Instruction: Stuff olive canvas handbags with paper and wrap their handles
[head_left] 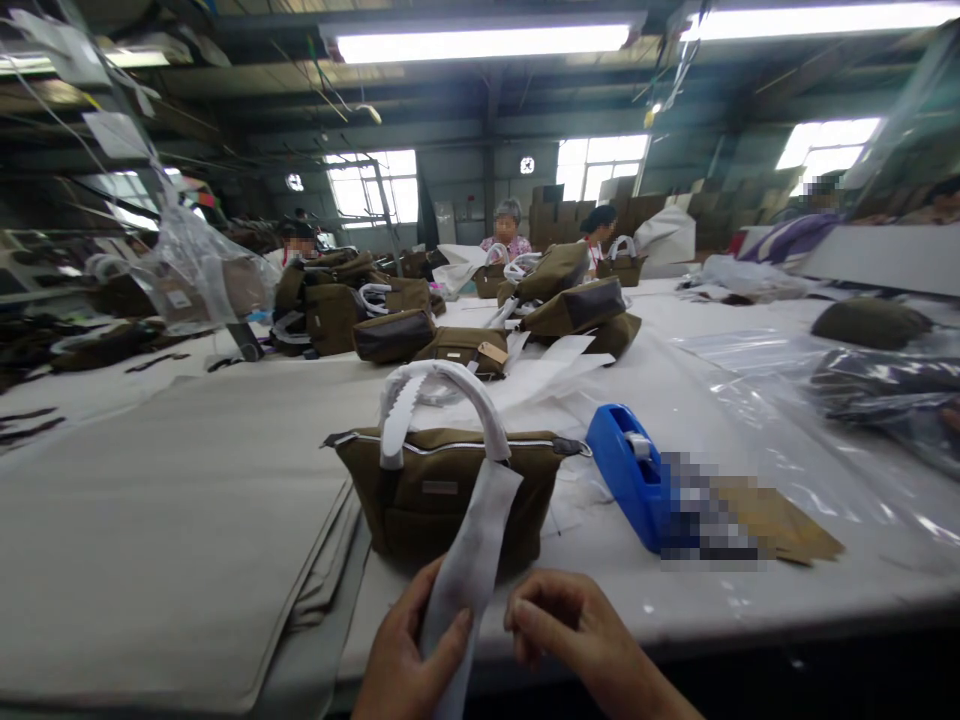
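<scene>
Olive handbag (442, 512) upright, just beyond left grip (412, 645) holding white strip (474, 545), right grip (570, 625) narrow, loosely curled

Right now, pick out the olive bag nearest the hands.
The upright bag just beyond the left hand, its white-wrapped handles arching up; the other bags are farther back.

Between the near bag (442, 515) and blue tape dispenser (628, 478), a hand could pass (zip end (571, 447) pinches farther in); piled bags (574, 308) block far.

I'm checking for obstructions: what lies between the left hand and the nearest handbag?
A white strip: the head view shows it held in the left hand and rising in front of the olive handbag.
</scene>
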